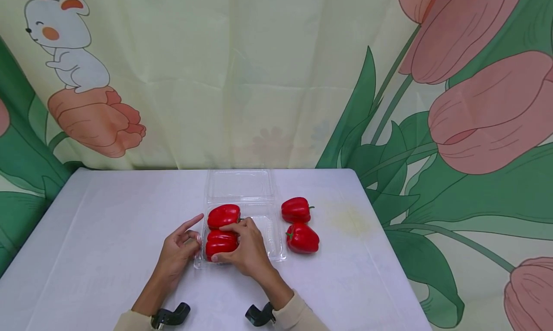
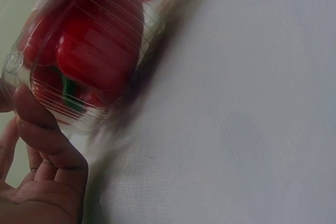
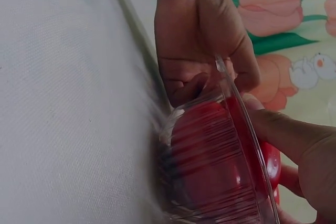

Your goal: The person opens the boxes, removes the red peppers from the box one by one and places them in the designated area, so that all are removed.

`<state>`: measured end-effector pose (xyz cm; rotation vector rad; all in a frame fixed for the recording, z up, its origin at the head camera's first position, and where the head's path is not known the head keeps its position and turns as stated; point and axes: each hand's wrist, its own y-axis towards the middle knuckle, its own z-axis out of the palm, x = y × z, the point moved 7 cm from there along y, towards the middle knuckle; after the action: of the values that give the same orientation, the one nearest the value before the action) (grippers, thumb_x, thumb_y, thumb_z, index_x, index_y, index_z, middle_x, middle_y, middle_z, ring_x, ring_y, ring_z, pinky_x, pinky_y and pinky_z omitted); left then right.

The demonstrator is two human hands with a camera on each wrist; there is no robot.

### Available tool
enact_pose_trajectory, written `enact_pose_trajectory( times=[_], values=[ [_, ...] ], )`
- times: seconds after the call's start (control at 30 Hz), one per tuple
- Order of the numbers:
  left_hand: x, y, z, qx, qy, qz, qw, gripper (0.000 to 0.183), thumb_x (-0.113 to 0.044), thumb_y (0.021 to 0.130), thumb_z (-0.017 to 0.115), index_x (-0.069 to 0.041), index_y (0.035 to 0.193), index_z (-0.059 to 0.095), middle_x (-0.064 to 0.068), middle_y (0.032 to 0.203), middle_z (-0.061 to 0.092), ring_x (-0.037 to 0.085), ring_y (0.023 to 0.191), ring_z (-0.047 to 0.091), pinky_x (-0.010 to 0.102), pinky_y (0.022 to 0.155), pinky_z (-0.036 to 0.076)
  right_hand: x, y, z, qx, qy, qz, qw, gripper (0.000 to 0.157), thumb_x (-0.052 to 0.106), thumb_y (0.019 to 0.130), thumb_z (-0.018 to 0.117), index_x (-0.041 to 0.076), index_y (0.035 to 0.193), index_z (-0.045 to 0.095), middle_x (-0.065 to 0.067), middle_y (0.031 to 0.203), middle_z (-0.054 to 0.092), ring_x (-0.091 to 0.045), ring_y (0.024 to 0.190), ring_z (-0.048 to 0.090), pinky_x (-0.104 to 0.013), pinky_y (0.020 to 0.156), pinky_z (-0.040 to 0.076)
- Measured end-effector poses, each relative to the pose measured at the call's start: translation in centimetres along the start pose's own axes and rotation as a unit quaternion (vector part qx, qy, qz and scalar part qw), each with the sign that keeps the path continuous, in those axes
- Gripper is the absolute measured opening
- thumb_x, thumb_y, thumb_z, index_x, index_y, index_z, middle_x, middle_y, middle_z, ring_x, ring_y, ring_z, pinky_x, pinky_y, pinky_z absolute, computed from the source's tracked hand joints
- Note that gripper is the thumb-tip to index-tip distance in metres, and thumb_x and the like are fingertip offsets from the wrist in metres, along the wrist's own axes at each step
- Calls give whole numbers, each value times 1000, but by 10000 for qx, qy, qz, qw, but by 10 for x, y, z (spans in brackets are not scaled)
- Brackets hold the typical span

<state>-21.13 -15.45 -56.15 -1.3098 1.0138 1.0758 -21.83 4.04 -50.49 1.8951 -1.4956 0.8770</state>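
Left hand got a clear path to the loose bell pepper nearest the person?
Probably not: the right hand, gripping another red bell pepper in the clear plastic container, sits between the left hand and that loose bell pepper.

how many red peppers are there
4. Far left pepper and near left pepper, in the box, the nearer one in the right hand's grip; far right pepper and near right pepper, on the table right of the box.

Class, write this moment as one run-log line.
right hand: grips front pepper in tray; left hand: holds tray edge; rear pepper: in tray; lid: open; two peppers: on table, right of tray
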Motion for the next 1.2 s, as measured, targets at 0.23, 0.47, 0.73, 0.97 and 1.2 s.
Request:
enact_pose_trajectory(
  times=[0.23, 0.47, 0.73, 0.97, 1.2],
  values=[
    [-1, 1, 0, 60, -119, 30, 9999, 62, -3, 98, 67, -22, 156, 54, 1, 99, 63, 10, 77, 59, 19, 72, 59, -2, 1, -1, -29, 135, 57, 9999, 62, 32, 71, 99, 26, 128, 77, 3, 113, 59, -9, 110, 56, -20, 80, 57],
    [-3, 2, 0, 69, -138, 93, 9998, 63, 0, 98, 66, -21, 156, 53, -3, 97, 63, 9, 75, 59, 19, 71, 59, 2, 1, -2, 55, 89, 83, 9999, 65, 29, 70, 100, 24, 130, 75, 2, 114, 59, -12, 113, 57, -23, 83, 59],
    [-2, 1, 1, 42, -147, 22, 9999, 63, -3, 98, 68, -22, 156, 53, -1, 99, 64, 10, 76, 60, 19, 73, 60, -4, 1, -3, 19, 527, 129, 9985, 61, 30, 72, 99, 25, 128, 75, 2, 116, 60, -10, 109, 58, -18, 81, 58],
    [-1, 1, 0, 21, -120, 8, 9999, 63, -8, 98, 73, -22, 156, 53, 0, 100, 64, 10, 79, 61, 19, 74, 60, -6, 0, -6, -43, 949, 113, 9954, 57, 31, 75, 97, 25, 127, 75, 1, 120, 63, -11, 110, 61, -20, 84, 59],
    [-1, 1, -1, 4, -86, -21, 10000, 62, -8, 99, 71, -24, 156, 53, -1, 100, 64, 10, 81, 61, 19, 75, 60, -7, -2, -9, -142, 1105, 134, 9937, 57, 35, 76, 96, 25, 128, 75, 3, 124, 67, -11, 107, 65, -23, 87, 61]
  ],
)
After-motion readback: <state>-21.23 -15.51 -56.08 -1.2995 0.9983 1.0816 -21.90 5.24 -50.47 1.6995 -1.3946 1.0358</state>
